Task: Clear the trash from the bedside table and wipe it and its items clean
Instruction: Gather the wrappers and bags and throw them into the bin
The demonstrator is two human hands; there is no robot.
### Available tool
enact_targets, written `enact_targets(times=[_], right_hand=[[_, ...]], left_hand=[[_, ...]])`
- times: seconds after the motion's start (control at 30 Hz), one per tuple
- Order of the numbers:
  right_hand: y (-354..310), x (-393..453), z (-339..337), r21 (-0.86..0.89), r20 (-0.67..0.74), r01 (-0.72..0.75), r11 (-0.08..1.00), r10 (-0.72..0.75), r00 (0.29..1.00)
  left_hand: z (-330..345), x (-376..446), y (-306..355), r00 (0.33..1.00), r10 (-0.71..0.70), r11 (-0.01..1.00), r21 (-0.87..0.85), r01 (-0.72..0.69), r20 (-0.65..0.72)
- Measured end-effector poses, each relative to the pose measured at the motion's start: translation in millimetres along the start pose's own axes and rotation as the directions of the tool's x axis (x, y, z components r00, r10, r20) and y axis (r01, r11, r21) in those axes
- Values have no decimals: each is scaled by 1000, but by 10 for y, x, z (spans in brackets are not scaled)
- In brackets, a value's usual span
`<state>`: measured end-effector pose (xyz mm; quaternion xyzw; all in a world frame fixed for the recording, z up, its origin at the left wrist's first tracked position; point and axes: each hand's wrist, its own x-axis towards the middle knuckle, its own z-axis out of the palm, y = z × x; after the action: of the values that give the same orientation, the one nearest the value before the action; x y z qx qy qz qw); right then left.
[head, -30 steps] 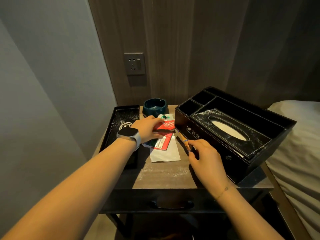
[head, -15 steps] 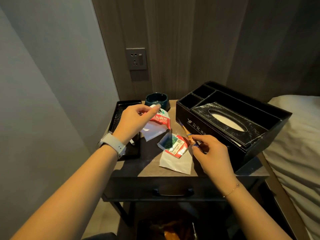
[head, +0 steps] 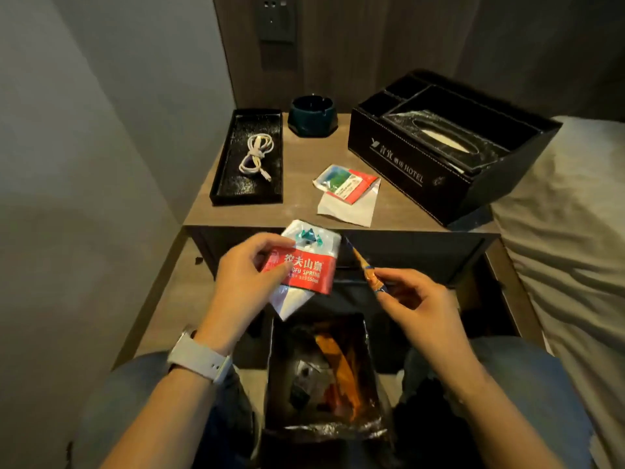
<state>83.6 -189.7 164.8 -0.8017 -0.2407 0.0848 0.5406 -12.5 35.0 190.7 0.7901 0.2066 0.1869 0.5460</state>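
My left hand (head: 248, 279) pinches a red and white water-bottle label (head: 304, 265) in front of the bedside table (head: 297, 201). My right hand (head: 417, 301) pinches a thin orange wrapper strip (head: 367, 270). Both pieces hang above a black-lined trash bin (head: 321, 377) standing between my knees, with orange and dark trash inside. On the tabletop lie another red and green label (head: 345, 182) and a white paper piece (head: 348, 208) under it.
A black tray (head: 221, 184) holding a coiled white cable (head: 255, 157) sits at the table's left. A dark ashtray (head: 313, 115) stands at the back. A dusty black hotel tissue box (head: 443, 147) fills the right side. The bed (head: 568, 211) adjoins on the right.
Both hands have drawn back from the tabletop toward me, carrying the label and the orange strip to above the bin. The view has tilted down, bringing the bin and my knees into sight.
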Motion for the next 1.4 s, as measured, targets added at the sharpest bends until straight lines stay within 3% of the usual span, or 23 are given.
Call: enact_targets(times=[0.1, 0.2, 0.3, 0.5, 0.6, 0.73, 0.83, 0.93, 1.07, 1.3, 1.4], right_hand=[[284, -321, 210, -55, 42, -95, 994, 97, 994], [623, -451, 478, -264, 100, -136, 955, 167, 981], [892, -440, 756, -432, 196, -184, 883, 291, 937], [1176, -317, 1104, -559, 332, -223, 799, 461, 823], [1002, -234, 935, -468, 297, -198, 861, 365, 882], [524, -38, 539, -298, 186, 4, 955, 54, 981], [66, 245, 275, -238, 56, 205, 949, -198, 979], [-213, 664, 168, -347, 10, 290, 892, -306, 952], [-285, 1230, 246, -461, 20, 289, 839, -316, 949], [-373, 2010, 346, -694, 115, 139, 706, -82, 990], [-286, 2076, 403, -706, 91, 112, 699, -68, 994]], left_hand=[[166, -326, -443, 987, -157, 986, 66, 155, 34], [427, -476, -974, 963, -268, 925, 290, 247, 35], [672, -489, -1446, 940, -333, 810, 532, 246, 73], [978, -452, -1786, 857, -469, 716, 659, 229, 212], [906, -410, -1739, 879, -438, 783, 559, 271, 187], [731, -289, -1433, 943, -314, 907, 327, 265, 106], [609, -194, -1176, 966, -258, 964, 68, 257, 18], [481, -105, -989, 980, -195, 978, -85, 191, -43], [327, -23, -900, 984, -175, 973, -151, 174, 4], [173, 59, -909, 983, -183, 969, -167, 179, -5], [159, 93, -905, 981, -196, 966, -172, 193, -1]])
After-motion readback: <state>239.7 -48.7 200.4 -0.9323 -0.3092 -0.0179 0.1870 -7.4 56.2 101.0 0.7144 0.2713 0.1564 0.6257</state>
